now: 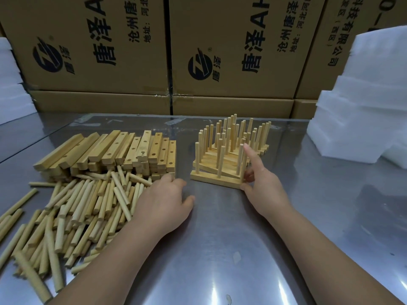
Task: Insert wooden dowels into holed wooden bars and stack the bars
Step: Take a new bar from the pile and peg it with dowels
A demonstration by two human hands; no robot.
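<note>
A stack of finished wooden bars (217, 180) with upright dowels (229, 137) stands at the table's middle right. My right hand (263, 188) touches the right end of the front bar, index finger raised beside its rightmost dowel and thumb at the bar's corner. To the left lies a pile of holed bars without dowels (123, 150), with a heap of loose dowels (83, 208) in front of it. My left hand (164, 201) rests with relaxed fingers at the right edge of the loose dowels, holding nothing I can see.
The work surface is a shiny metal table (220, 249). Printed cardboard boxes (231, 51) form a wall along its back. White foam blocks (363, 102) are stacked at the right, and more white foam (11, 84) at the far left.
</note>
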